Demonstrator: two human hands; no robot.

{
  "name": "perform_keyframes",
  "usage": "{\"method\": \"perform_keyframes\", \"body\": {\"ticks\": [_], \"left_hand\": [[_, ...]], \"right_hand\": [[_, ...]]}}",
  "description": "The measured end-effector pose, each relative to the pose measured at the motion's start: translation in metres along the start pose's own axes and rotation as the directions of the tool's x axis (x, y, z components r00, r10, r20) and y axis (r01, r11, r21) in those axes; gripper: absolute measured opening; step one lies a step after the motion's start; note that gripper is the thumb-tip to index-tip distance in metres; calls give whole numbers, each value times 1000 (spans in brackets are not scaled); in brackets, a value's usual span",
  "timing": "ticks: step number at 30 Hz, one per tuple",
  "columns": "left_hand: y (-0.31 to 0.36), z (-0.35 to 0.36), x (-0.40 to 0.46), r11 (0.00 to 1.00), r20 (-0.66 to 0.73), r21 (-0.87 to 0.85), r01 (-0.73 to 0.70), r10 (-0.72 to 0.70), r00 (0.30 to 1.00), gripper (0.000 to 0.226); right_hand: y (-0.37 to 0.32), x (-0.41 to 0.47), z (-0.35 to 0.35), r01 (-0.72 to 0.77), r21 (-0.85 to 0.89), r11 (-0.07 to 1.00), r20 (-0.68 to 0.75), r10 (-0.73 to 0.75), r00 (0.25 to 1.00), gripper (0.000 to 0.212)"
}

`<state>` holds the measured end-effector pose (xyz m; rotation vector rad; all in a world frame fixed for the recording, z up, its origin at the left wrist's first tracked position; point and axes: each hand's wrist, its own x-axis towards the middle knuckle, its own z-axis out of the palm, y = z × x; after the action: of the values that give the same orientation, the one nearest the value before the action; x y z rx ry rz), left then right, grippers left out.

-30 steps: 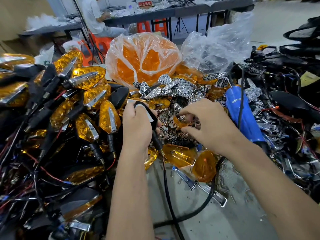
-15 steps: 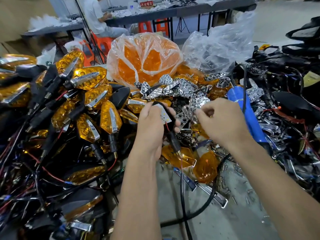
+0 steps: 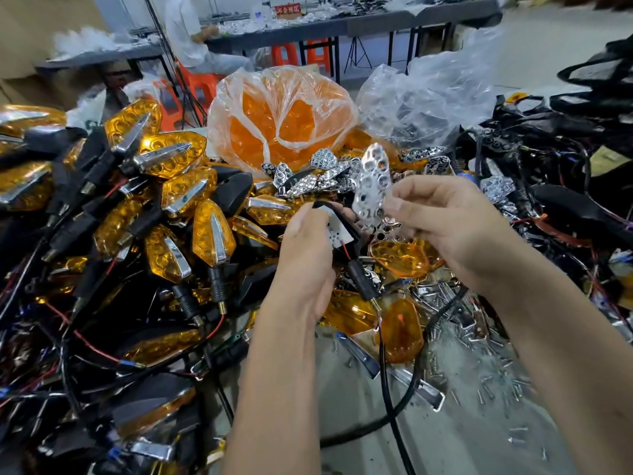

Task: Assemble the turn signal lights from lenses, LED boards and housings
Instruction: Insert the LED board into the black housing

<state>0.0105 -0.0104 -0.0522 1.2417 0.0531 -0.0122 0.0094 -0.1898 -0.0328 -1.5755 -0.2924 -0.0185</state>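
My left hand grips a black housing whose open side faces up, showing a white LED board with red wire and a black stem with cable hanging below. My right hand pinches a chrome reflector plate full of round holes, held upright just right of and above the housing. Loose amber lenses lie below my hands. A heap of chrome reflectors sits behind them.
Finished amber-and-chrome turn signals are piled at the left. A plastic bag of amber lenses stands at the back, a clear bag beside it. Black housings and wires fill the right. Screws litter the table. A seated person works behind.
My right hand picked a chrome reflector from the heap and lifted it up. My left hand turned the housing so its LED board faces up and moved right.
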Motion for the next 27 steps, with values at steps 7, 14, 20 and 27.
{"method": "perform_keyframes", "body": {"ticks": [7,14,20,27], "left_hand": [[-1,4,-2,995,-72,92,46,-40,997,22],[0,3,-1,997,54,-65,39,-36,998,27],[-1,5,-2,981,199,-195,-4,44,979,34],[-1,5,-2,989,250,-51,-139,148,957,42]], "right_hand": [[7,-1,9,44,-110,993,161,-26,987,4],[2,-1,11,-28,179,983,-2,29,1000,21],[12,6,-29,-202,-383,902,-291,90,953,32],[13,4,-24,-258,-654,711,-314,56,948,28]]}}
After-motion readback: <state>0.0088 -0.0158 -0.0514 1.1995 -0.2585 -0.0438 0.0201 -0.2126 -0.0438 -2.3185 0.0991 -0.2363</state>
